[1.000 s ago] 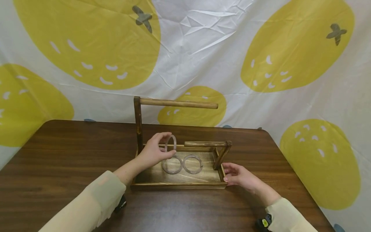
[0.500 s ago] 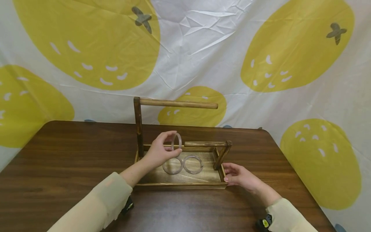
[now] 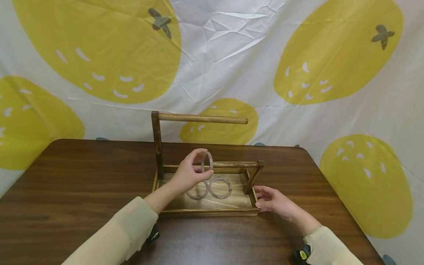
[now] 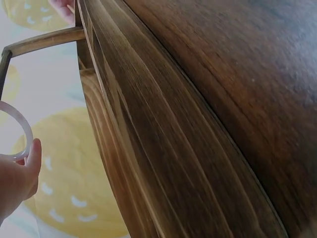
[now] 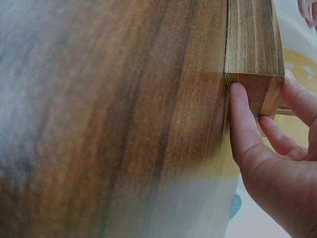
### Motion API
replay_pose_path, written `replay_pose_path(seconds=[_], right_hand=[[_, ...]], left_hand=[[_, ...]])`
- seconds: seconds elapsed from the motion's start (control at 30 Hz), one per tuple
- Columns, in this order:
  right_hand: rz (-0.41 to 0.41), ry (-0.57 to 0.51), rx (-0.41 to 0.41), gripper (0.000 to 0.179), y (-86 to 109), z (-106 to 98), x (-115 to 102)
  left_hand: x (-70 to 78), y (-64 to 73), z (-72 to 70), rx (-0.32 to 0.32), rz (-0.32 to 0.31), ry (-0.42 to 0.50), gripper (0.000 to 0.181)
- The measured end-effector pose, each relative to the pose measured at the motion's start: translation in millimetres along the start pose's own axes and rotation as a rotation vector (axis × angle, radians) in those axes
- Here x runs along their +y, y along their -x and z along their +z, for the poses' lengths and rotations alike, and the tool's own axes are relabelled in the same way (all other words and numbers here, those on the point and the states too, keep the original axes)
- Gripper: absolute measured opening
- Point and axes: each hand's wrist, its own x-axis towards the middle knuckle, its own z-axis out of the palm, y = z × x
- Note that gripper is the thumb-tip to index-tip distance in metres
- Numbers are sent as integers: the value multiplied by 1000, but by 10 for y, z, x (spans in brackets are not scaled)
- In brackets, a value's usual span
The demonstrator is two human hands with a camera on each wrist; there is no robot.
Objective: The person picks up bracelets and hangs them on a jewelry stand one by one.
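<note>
My left hand (image 3: 188, 173) pinches a pale translucent bangle (image 3: 211, 161) upright between thumb and fingers. The bangle is at the free left end of the lower bar (image 3: 236, 164) of a wooden jewelry stand; whether the bar passes inside it I cannot tell. In the left wrist view the bangle (image 4: 26, 128) shows beside my thumb. Two more bangles lie flat in the stand's tray (image 3: 212, 211): the left bangle (image 3: 197, 198), partly covered by my hand, and the right bangle (image 3: 220, 197). My right hand (image 3: 276, 201) grips the tray's right end, thumb on the rim, fingers against the end wall (image 5: 252, 91).
A longer upper bar (image 3: 202, 118) juts rightward from the tall left post (image 3: 157, 143). The short post (image 3: 254, 177) stands at the tray's right. A dark wooden table (image 3: 82, 191) holds it all. Behind hangs a lemon-patterned cloth (image 3: 232, 73).
My left hand has moved to the right with the bangle, from above the tray to the lower bar's free end. The right hand has stayed put at the tray's end.
</note>
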Motion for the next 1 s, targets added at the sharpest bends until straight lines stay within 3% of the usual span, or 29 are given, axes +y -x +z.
replay_pose_path(seconds=[0.37,1.0], right_hand=[[7,-4,0,68,4,7,-14],[30,18,17,69,-1,-12,-5]], left_hand=[[29,-1,113,17,-72,42,62],[-18,-27,238,37,-49,97,64]])
